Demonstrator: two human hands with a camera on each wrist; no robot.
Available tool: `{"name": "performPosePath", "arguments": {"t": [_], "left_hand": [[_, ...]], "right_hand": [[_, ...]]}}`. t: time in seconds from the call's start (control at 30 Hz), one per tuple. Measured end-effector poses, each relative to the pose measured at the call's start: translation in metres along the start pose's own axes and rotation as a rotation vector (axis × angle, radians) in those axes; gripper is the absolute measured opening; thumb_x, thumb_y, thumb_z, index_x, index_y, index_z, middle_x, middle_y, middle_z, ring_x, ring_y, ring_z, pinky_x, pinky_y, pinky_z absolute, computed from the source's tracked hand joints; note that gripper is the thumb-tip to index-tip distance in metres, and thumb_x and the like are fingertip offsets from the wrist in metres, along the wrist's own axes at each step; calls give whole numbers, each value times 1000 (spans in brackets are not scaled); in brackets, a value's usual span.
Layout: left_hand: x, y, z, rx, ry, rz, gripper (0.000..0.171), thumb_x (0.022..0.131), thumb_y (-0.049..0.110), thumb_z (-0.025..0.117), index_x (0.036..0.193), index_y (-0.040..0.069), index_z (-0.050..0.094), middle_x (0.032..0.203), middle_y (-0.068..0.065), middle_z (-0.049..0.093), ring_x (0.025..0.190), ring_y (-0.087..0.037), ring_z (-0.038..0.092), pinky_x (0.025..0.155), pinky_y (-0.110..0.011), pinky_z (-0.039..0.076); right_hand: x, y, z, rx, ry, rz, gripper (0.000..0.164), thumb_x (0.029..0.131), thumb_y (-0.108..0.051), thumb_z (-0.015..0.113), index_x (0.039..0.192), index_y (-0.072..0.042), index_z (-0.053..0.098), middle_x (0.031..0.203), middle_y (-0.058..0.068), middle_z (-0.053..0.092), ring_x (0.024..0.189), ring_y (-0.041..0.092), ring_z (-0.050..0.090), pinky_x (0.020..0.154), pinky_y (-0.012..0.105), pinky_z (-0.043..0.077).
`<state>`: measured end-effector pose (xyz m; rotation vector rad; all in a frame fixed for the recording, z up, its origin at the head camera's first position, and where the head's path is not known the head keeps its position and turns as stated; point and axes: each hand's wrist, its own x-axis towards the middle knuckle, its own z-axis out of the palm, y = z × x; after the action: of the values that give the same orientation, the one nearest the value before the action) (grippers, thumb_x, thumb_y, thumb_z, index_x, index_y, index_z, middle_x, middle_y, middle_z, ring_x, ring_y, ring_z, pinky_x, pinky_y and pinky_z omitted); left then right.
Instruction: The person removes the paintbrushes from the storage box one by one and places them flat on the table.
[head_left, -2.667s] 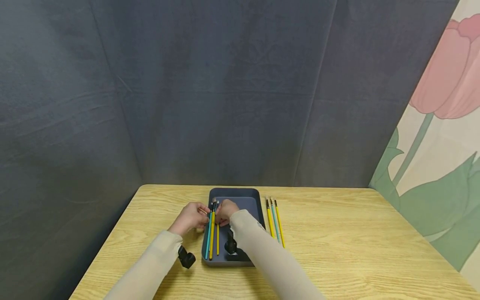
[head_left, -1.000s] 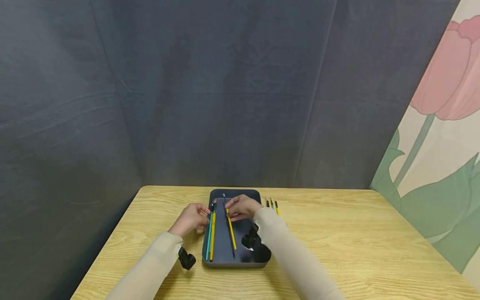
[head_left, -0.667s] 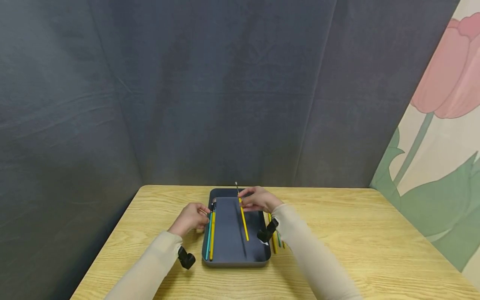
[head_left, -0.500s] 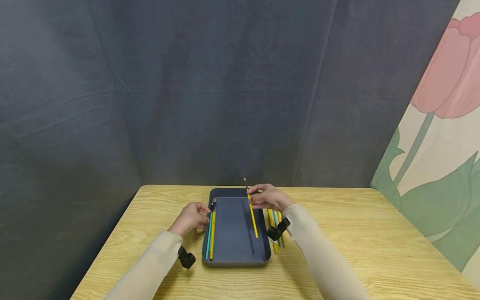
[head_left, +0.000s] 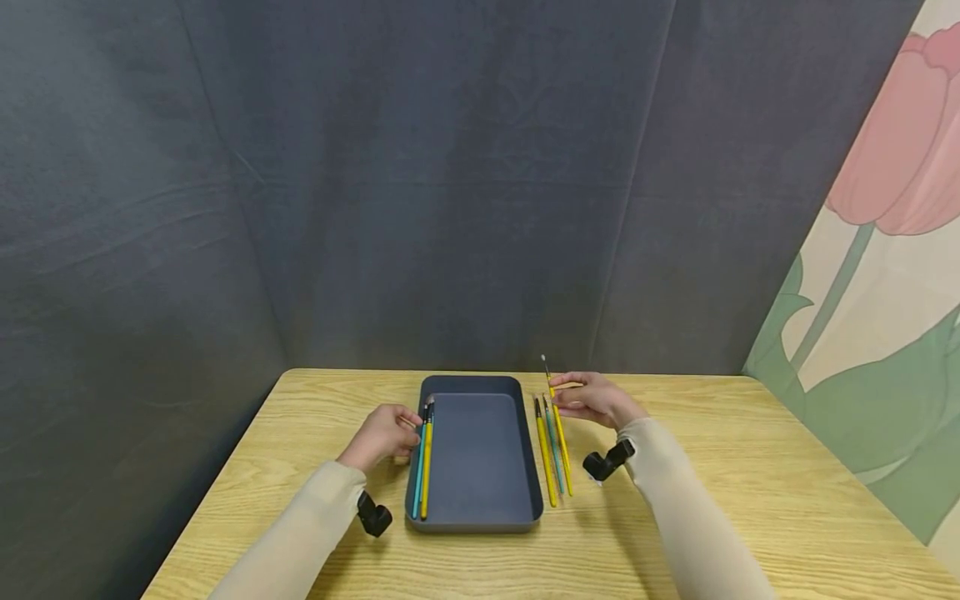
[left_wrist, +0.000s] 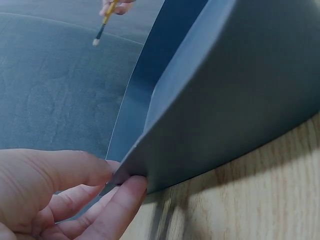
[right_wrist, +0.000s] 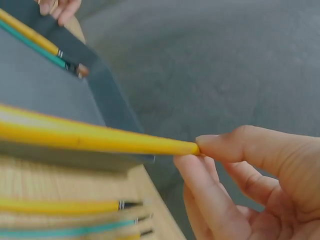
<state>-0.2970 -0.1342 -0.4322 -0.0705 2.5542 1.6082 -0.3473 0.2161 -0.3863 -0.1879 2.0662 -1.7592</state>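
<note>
A yellow paintbrush [right_wrist: 100, 137] is pinched between the thumb and fingers of my right hand [head_left: 592, 398], bristles pointing away. It hangs over the table just right of the dark grey tray [head_left: 483, 467]. Beneath it lie a yellow paintbrush [head_left: 545, 458], a teal paintbrush [head_left: 557, 457] and another thin yellow one [right_wrist: 132, 237], partly covered in the head view. My left hand [head_left: 386, 435] pinches the tray's left wall [left_wrist: 200, 110] between thumb and finger. Inside, along that wall, rest a yellow paintbrush [head_left: 427, 475] and a teal paintbrush [head_left: 417, 483].
The tray stands on a light wood table [head_left: 712, 483]. A dark grey curtain [head_left: 465, 183] hangs behind and to the left. On the right is a wall hanging [head_left: 892, 250] with a printed tulip. A small black camera [head_left: 609, 460] sits on each wrist.
My right hand has lifted a thin yellow paintbrush from the tray and carried it right, past the tray's right wall. My left hand has stayed at the left wall.
</note>
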Motion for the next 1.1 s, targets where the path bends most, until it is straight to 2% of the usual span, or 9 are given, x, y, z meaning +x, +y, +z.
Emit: {"name": "performPosePath", "arguments": {"t": [0.17,0.43,0.53,0.77,0.93,1.1], "left_hand": [[1,0,1,2,1,-1,27,78,-11,66,104,-5,64,85,-13,61,67,-17,60,63,-36,58],[0,0,2,-2,-3,-6,27,78,-11,66,105,-5,63,86,-13,61,68,-18,60,63,-35,58],[0,0,2,-8,-3,0,27,78,-11,66,104,-6,63,86,-13,61,68,-18,60,63,-35,58],[0,0,3,-7,1,7,26,78,-11,67,103,-5,63,86,-13,61,67,-17,60,62,-34,58],[0,-1,2,0,-1,4,25,79,-10,67,103,-5,63,86,-13,61,68,-18,60,63,-35,58],[0,0,0,0,-1,0,27,79,-10,67,105,-5,63,86,-13,61,69,-18,60,64,-35,58]], "right_hand": [[0,14,-11,-44,40,35,44,94,3,54,135,12,40,95,10,60,84,14,66,81,28,57],[5,36,-18,-64,86,89,43,92,5,55,133,13,44,102,17,64,81,14,67,75,27,58],[6,42,-19,-94,99,81,40,92,6,56,130,14,46,100,17,65,78,14,67,74,28,59],[9,52,-17,-101,161,126,36,90,6,58,125,12,51,93,12,65,74,13,67,68,26,59],[11,57,-16,-98,173,135,35,90,7,58,124,13,52,96,13,64,75,14,67,68,27,58],[14,57,-13,-120,172,127,34,90,8,58,122,14,52,90,12,66,73,13,67,66,27,58]]}}
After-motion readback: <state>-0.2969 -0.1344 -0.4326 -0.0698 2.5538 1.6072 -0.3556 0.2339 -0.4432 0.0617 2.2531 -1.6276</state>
